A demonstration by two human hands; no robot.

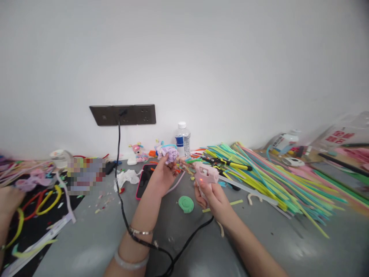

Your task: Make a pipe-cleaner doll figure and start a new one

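My left hand (164,173) is closed around a fuzzy lilac pipe-cleaner piece (168,153), held up over the table. In my right hand (211,196) is a pale pink hot glue gun (206,173) with a small orange light glowing on its side. Its nozzle points left, toward the lilac piece, though I cannot tell whether they touch. A clear glue stick (248,188) juts from the gun's back. The black power cord (122,207) runs from the wall socket over my left forearm to the gun. Below the hands lies a green coiled disc (186,204).
A water bottle (182,140) stands by the wall, near a small pink figure (138,152). Yellow-handled pliers (230,164) lie beside a wide heap of pipe cleaners (276,184). A phone (144,181) and crumpled tissue (127,179) are at left. Another person's hand (11,200) shows at the left edge.
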